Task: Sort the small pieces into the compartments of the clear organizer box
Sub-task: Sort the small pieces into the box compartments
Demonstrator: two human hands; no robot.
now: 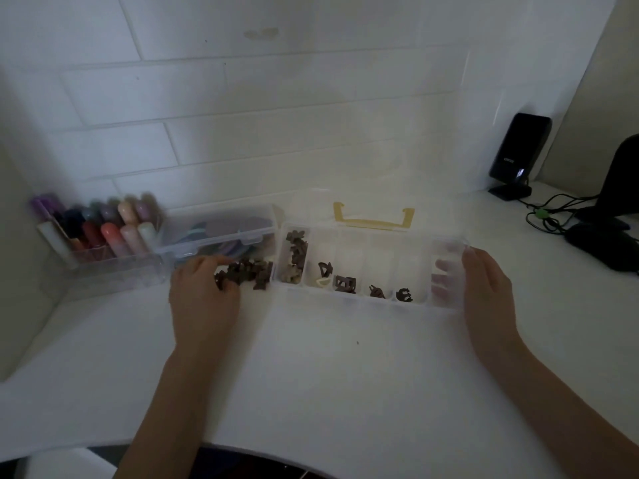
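Head view: our hands flank the organizer [366, 267].
Left hand [204, 295] grasps, seemingly, loose pieces [247, 273] beside a lidded box [221, 233]; right hand [484, 288] grips the organizer's end.

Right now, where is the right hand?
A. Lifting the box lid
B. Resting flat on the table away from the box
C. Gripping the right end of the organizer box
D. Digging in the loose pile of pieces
C: the right hand wraps the right end of the clear organizer box, its fingers visible through the wall.
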